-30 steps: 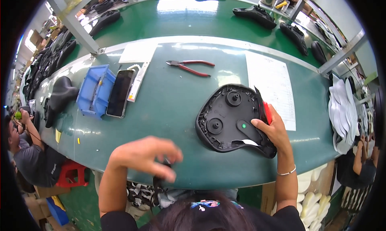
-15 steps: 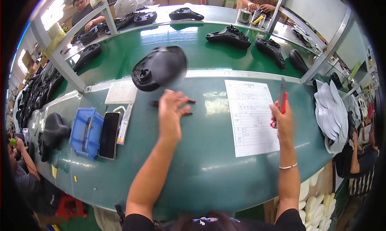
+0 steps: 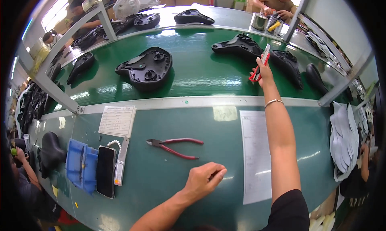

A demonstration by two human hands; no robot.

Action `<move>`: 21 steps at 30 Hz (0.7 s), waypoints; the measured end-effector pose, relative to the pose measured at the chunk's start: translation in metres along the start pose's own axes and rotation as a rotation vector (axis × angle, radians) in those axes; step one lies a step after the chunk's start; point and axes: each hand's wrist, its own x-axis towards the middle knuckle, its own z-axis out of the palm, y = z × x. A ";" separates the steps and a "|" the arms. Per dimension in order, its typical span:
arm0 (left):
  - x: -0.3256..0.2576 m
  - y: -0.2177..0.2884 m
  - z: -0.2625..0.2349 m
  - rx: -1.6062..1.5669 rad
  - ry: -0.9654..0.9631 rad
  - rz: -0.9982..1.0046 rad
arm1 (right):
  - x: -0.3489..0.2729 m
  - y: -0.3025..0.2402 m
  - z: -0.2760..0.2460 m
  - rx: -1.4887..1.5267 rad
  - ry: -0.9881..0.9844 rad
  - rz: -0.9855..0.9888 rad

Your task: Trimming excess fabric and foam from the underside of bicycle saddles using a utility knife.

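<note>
My right hand (image 3: 264, 73) reaches over the green belt, wrapped round red-handled scissors (image 3: 263, 65) with their silver blades pointing up and away. Just beyond it lies a black bicycle saddle (image 3: 237, 46), underside up. My left hand (image 3: 205, 178) hovers low over the near table, fingers curled in and thumb close to the forefinger, with nothing visible in it. Red-handled cutting pliers (image 3: 175, 146) rest on the table ahead of that hand, their handles spread. Another black saddle (image 3: 146, 68) sits underside up on the belt, left of centre.
A printed sheet (image 3: 255, 158) lies partly under my right forearm. At left are a blue bin (image 3: 80, 164), a phone (image 3: 106, 172), a paper card (image 3: 117, 121) and a saddle (image 3: 51, 152). White pads (image 3: 344, 138) are stacked at right. Metal posts (image 3: 348, 80) flank the belt; people work around it.
The saddle near my left hand now lies farther off on the belt. My left hand has drawn back and curled, uncovering the pliers. My right hand has moved forward with the scissors.
</note>
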 end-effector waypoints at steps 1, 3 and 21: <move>0.001 0.002 0.000 -0.056 0.012 -0.014 | 0.013 0.001 0.003 0.002 -0.010 -0.001; 0.005 0.001 -0.001 -0.118 0.025 -0.032 | 0.030 0.002 0.004 -0.152 0.041 -0.075; -0.018 -0.023 0.010 -0.705 0.517 0.238 | -0.430 -0.016 -0.052 0.184 -0.493 0.393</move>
